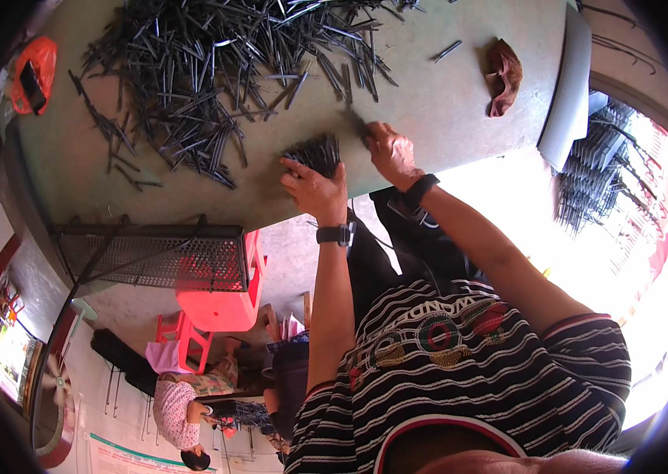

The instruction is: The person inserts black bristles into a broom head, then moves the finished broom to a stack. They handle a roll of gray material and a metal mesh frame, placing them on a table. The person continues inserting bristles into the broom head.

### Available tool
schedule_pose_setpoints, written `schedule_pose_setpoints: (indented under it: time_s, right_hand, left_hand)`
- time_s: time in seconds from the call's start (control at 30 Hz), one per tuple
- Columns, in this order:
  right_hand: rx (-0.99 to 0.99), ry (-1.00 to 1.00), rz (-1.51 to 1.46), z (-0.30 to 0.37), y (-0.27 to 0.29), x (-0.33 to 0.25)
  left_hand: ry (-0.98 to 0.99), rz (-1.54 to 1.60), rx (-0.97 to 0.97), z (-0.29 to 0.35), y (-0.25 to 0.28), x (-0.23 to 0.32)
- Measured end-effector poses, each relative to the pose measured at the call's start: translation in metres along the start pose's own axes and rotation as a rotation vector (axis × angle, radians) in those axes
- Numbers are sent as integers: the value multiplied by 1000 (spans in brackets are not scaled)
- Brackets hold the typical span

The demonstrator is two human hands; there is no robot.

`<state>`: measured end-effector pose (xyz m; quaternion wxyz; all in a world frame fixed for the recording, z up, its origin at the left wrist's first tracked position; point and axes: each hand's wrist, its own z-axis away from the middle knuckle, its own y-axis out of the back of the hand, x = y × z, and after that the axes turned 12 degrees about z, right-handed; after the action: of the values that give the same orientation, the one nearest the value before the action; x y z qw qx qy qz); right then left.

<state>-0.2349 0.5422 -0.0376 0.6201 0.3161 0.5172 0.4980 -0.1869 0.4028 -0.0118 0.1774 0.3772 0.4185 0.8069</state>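
Note:
On the greenish tabletop (429,134), my left hand (314,192) closes around a bundle of thin black strips (317,152) standing close together near the table's front edge. My right hand (391,154) is just to the right, its fingers closed on a narrow dark piece (358,124) that points away from me. That piece is blurred, so I cannot tell whether it is another strip or a tool. Beyond both hands spreads a large loose pile of black strips (215,63), with some scattered at its left side.
A crumpled brown cloth-like piece (504,77) and a lone strip (448,50) lie at the right. An orange plastic bag (47,65) with a dark object sits far left. Below the table edge are a perforated black rack (160,257) and red stool (219,308). Another person (180,407) sits behind.

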Motion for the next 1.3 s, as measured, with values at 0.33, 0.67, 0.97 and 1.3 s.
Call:
schedule_pose_setpoints:
  time_s: [0.33,0.67,0.97,1.3]
  right_hand:
    - [-51,260,-78,22,-11,-24]
    - [96,506,100,-63,12,-13]
    - [176,879,120,-63,19,-10]
    - [-51,133,-13,-86,12,-26]
  left_hand:
    - [19,40,101,0,-9,-2]
    - [47,-75,96,1,-13,3]
    - [75,-66,50,-1,-9,4]
    - [105,-59,13,-3,-2,9]
